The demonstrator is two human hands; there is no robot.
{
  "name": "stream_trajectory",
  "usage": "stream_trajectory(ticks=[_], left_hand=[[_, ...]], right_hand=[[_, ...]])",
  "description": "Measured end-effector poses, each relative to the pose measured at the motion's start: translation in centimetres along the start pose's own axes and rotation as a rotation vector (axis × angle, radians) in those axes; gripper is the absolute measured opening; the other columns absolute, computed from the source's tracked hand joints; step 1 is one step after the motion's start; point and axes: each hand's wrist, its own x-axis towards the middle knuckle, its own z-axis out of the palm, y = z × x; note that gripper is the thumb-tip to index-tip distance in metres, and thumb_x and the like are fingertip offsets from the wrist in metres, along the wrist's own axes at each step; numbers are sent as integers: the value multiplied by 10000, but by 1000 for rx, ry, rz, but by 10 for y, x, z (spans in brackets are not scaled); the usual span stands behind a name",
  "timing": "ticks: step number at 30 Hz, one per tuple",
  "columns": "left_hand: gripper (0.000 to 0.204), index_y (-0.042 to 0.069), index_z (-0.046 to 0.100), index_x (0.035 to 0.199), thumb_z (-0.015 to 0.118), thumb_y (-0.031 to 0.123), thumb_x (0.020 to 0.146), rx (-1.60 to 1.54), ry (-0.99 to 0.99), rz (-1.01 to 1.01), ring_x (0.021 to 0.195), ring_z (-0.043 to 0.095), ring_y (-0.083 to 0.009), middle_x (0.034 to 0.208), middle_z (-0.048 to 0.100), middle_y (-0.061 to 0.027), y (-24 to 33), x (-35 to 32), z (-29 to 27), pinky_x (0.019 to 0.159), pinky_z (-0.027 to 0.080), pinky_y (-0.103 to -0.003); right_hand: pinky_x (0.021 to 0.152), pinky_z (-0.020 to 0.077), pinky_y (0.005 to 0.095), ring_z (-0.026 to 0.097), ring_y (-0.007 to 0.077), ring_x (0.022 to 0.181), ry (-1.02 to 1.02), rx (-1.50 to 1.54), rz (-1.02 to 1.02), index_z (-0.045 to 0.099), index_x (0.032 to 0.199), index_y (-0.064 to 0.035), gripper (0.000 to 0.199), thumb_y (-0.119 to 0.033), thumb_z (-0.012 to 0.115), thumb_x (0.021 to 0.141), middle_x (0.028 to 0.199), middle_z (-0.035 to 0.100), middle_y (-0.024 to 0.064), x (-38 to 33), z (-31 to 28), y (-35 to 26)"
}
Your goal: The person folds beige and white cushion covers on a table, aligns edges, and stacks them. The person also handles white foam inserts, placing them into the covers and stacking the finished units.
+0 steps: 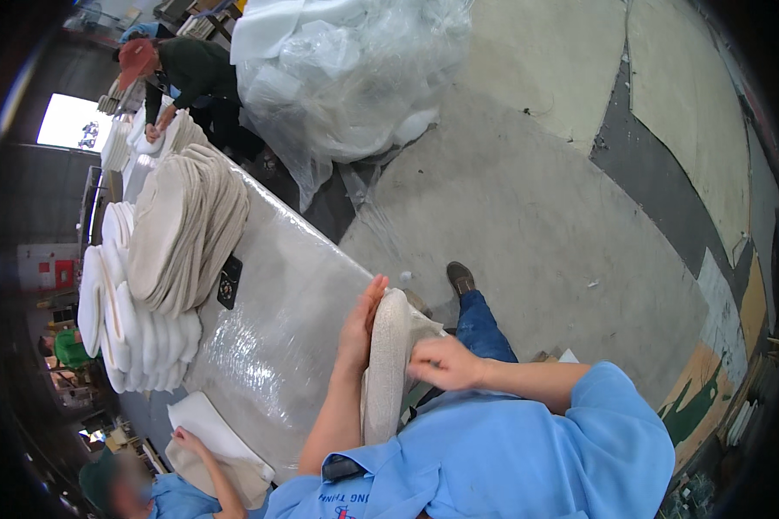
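Note:
A long beige fabric cushion stands on its narrow edge in front of my body, at the near edge of the plastic-covered table. My left hand lies along its left side, fingers stretched out flat and pointing up. On the other side, my right hand is closed, its curled fingertips right at the cushion's edge. Whatever those fingers pinch is too small to make out. A loose pale flap sticks out beyond the cushion above my right hand.
Stacked beige covers and white pads occupy the table's left, beside a dark phone. A co-worker in a red cap handles pads at the far end; another holds a pale piece at lower left. A big plastic bag stands beyond.

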Motion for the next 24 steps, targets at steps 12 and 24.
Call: stream_trajectory(ticks=[12, 24], left_hand=[[765, 134, 211, 1751, 263, 619, 1162, -193, 188, 75, 1653, 237, -332, 1730, 372, -220, -48, 45, -6, 1323, 201, -451], [674, -23, 387, 1658, 270, 445, 1189, -62, 346, 256, 1537, 463, -301, 1596, 553, -245, -86, 69, -6, 1306, 255, -410]], right_hand=[[1015, 528, 486, 690, 343, 983, 172, -70, -455, 714, 933, -22, 457, -400, 533, 1113, 990, 718, 127, 91, -7, 6], [774, 482, 403, 597, 318, 730, -219, -350, -235, 635, 734, -45, 254, -174, 645, 953, 744, 612, 96, 110, -33, -9]])
